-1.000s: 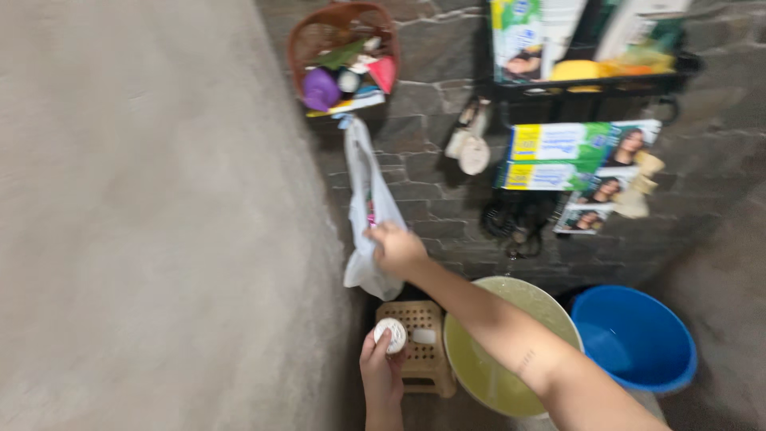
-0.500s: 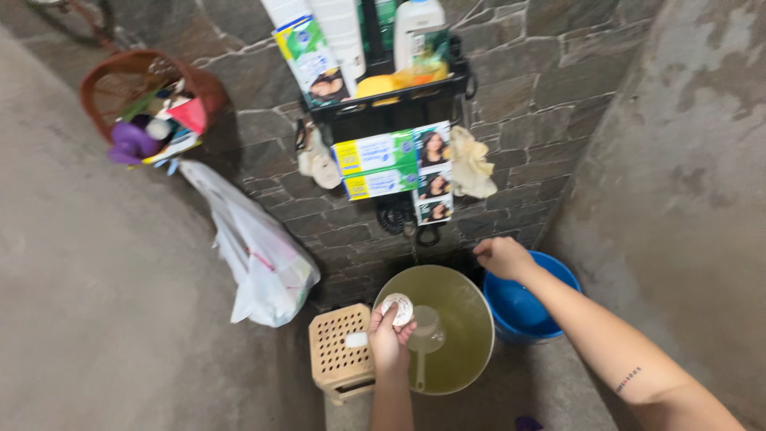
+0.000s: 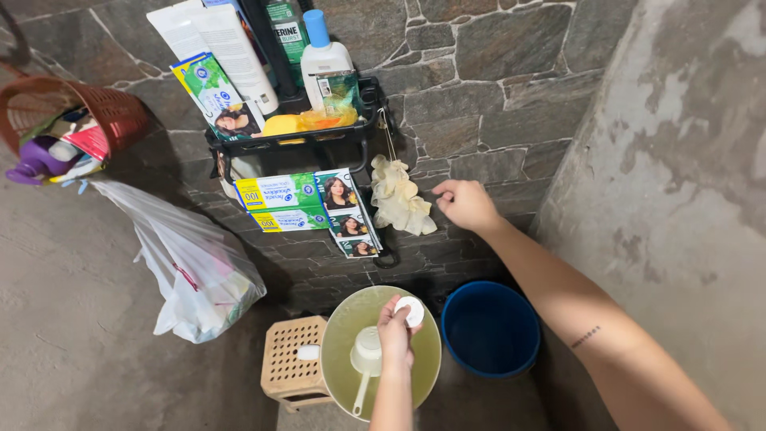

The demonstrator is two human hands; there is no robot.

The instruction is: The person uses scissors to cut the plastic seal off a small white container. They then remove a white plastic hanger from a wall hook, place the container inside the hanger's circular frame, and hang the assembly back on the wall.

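Half a second on, the right hand (image 3: pixel 465 204) had risen from over the blue bucket (image 3: pixel 490 328) to the stone wall, stopping just beside the pale cloth (image 3: pixel 399 197) that hung from the black rack (image 3: pixel 291 136). Its fingers were loosely curled and held nothing, knuckles near the cloth but apart from it. The left hand (image 3: pixel 396 339) sat lower, over the yellow-green basin (image 3: pixel 381 349), pinching a small round white piece (image 3: pixel 412 310) between thumb and fingertips; whether this was soap or a lid could not be told. A white dipper (image 3: pixel 366 355) lay in the basin just left of that hand, and a tan perforated stool (image 3: pixel 293 363) stood further left. Judging by the reach, taking the cloth cleanly would call for lifting it up off its hook rather than tugging, while keeping the left hand's pinch steady over the basin.
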